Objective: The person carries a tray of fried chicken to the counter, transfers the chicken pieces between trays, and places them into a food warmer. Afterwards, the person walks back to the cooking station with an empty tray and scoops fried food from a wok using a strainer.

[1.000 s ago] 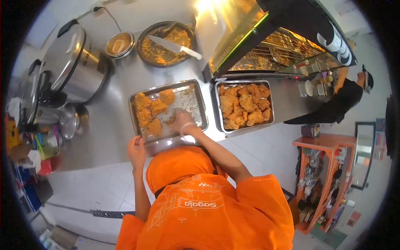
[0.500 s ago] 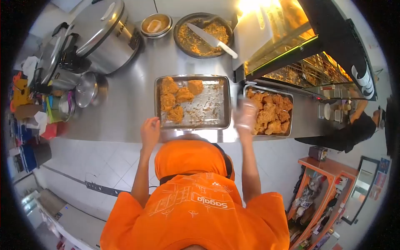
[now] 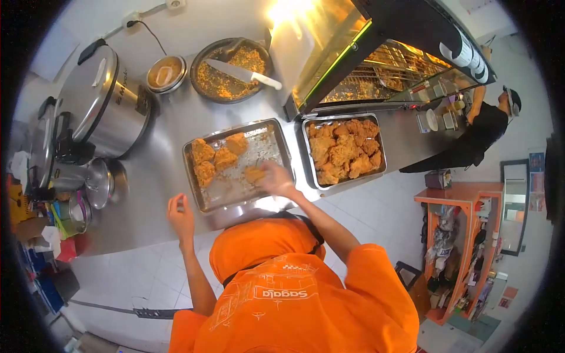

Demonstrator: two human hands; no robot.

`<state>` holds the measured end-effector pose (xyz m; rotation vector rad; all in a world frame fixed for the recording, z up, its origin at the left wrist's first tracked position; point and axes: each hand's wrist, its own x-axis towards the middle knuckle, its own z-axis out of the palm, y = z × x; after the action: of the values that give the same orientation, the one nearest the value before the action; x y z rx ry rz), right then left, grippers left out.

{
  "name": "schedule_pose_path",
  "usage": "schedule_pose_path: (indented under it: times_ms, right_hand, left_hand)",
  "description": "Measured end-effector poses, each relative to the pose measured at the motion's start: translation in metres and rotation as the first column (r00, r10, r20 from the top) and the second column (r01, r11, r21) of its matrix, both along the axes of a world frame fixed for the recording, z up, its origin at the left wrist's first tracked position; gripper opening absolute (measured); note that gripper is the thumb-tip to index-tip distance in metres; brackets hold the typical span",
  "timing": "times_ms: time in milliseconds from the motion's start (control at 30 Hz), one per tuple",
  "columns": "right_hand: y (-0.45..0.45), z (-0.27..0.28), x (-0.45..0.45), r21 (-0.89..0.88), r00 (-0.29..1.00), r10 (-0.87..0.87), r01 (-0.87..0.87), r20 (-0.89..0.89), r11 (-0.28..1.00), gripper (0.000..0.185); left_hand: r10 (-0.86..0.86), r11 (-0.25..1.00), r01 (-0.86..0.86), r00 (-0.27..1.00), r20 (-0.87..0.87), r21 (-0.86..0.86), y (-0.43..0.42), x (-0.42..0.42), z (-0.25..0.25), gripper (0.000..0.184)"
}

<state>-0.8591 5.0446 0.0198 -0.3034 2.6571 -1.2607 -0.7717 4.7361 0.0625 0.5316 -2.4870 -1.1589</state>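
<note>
Several fried pieces [image 3: 225, 157] lie in the left half of a metal tray [image 3: 203, 206] on the steel counter. Over that tray's right part, my right hand [image 3: 276, 179] has its fingers closed on one fried piece [image 3: 254, 174]. To the left of the tray's near corner, my left hand [image 3: 181, 216] is raised with fingers curled; whether anything is between them is too small to tell. A second tray [image 3: 383, 154], to the right, is heaped with fried chicken pieces [image 3: 344, 150].
Behind the trays stand a dark round pan [image 3: 201, 88] with a knife [image 3: 235, 72] across it, a small bowl [image 3: 166, 74] and a large steel cooker [image 3: 109, 106]. A lit display case [image 3: 353, 65] overhangs the right tray. A person in black [image 3: 491, 132] stands far right.
My right hand has moved left from beside the heaped tray and now holds a fried piece over the left tray. One piece fewer lies at the tray's left. The view has shifted.
</note>
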Motion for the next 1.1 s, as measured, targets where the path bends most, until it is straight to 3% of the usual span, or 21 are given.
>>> schedule_pose_path:
  times_ms: [67,100,133,200,267,333,367,433,467,500,533,600,633,733,800,867,933,1000,1033,1067,1100]
  right_hand:
    - [0.064,0.011,-0.003,-0.095,0.937,-0.327,0.339,0.123,0.936,0.044]
    - [0.074,0.063,-0.003,-0.062,0.863,-0.438,0.437,-0.251,0.897,0.033]
    - [0.104,0.047,-0.013,-0.178,0.805,-0.574,0.549,-0.149,0.817,0.043]
    - [0.139,0.047,-0.024,0.189,0.648,-0.609,0.740,-0.457,0.646,0.056]
    - [0.154,0.042,-0.034,0.483,0.796,-0.412,0.600,-0.445,0.638,0.066]
    - [0.155,0.017,-0.043,0.628,0.826,-0.171,0.526,-0.537,0.573,0.066]
    - [0.122,0.052,-0.046,0.634,0.871,-0.232,0.477,-0.433,0.609,0.059]
    - [0.044,0.117,-0.045,0.495,0.927,-0.216,0.349,-0.307,0.796,0.040]
    - [0.032,0.046,-0.047,0.255,0.880,-0.210,0.339,-0.425,0.906,0.025]
    - [-0.007,0.067,-0.042,0.218,0.880,0.008,0.108,-0.475,0.970,0.027]
    - [-0.046,0.087,-0.055,0.334,0.983,0.182,-0.160,-0.033,0.929,0.038]
    - [-0.103,0.007,-0.058,0.545,0.801,0.445,-0.182,-0.400,0.818,0.058]
    - [-0.121,-0.018,-0.065,0.719,0.790,0.572,-0.263,-0.222,0.643,0.069]
    - [-0.139,-0.034,-0.060,0.732,0.893,0.432,-0.211,-0.124,0.648,0.069]
    - [-0.119,-0.020,-0.042,0.744,0.896,0.431,-0.218,-0.103,0.632,0.056]
    - [-0.080,-0.030,-0.033,0.437,0.951,0.304,-0.254,-0.048,0.863,0.064]
    - [-0.033,0.027,-0.009,0.235,0.990,0.120,-0.101,-0.068,0.967,0.060]
    - [0.016,0.026,0.003,0.110,0.959,-0.227,0.248,-0.172,0.963,0.062]
    - [0.057,0.020,0.002,0.243,0.839,-0.215,0.374,-0.499,0.895,0.052]
    - [0.090,0.044,-0.009,0.036,0.880,-0.454,0.463,-0.136,0.886,0.047]
    - [0.130,0.038,-0.002,0.024,0.727,-0.559,0.617,-0.399,0.786,0.061]
  left_hand:
    - [0.041,0.999,-0.042,0.997,0.060,0.019,-0.011,0.027,-0.011,0.013]
    - [0.050,0.999,-0.049,0.996,0.070,-0.015,-0.018,0.041,-0.021,0.013]
    - [0.054,0.998,-0.050,0.995,0.081,-0.050,-0.021,0.047,-0.030,0.014]
    - [0.026,0.995,-0.015,0.993,0.111,-0.097,-0.025,0.048,-0.046,0.014]
    - [-0.026,0.990,0.042,0.992,0.121,-0.135,-0.026,0.055,-0.048,0.014]
    - [-0.050,0.993,0.058,0.995,0.086,-0.101,-0.021,0.037,-0.032,0.015]
    - [-0.054,0.996,0.060,0.995,0.079,-0.073,-0.019,0.030,-0.023,0.015]
    - [-0.027,0.997,0.032,0.997,0.072,-0.066,-0.014,0.010,-0.009,0.015]
    - [-0.046,0.998,0.049,0.997,0.065,-0.042,-0.012,0.006,-0.005,0.015]
    - [-0.058,0.997,0.060,0.996,0.064,-0.041,-0.010,0.004,-0.006,0.015]
    - [-0.077,0.996,0.079,0.996,0.035,-0.047,-0.008,0.001,-0.006,0.015]
    - [-0.179,0.983,0.178,0.984,-0.013,-0.039,0.002,-0.016,-0.006,0.015]
    - [-0.167,0.985,0.168,0.985,0.030,-0.026,0.002,-0.013,-0.006,0.015]
    - [-0.117,0.993,0.117,0.990,0.078,0.007,-0.004,0.014,-0.007,0.014]
    - [-0.100,0.992,0.107,0.989,0.106,-0.065,-0.020,0.040,-0.024,0.014]
    - [-0.072,0.990,0.085,0.991,0.115,-0.115,-0.033,0.072,-0.044,0.014]
    - [-0.057,0.993,0.073,0.984,0.171,-0.090,-0.042,0.100,-0.050,0.014]
    - [-0.025,0.997,0.041,0.973,0.228,-0.067,-0.045,0.119,-0.055,0.014]
    - [-0.004,0.999,0.013,0.972,0.235,-0.038,-0.048,0.125,-0.059,0.014]
    - [0.019,1.000,-0.017,0.970,0.244,-0.010,-0.050,0.130,-0.063,0.014]
    - [-0.005,1.000,0.009,0.980,0.198,-0.018,-0.052,0.130,-0.072,0.014]
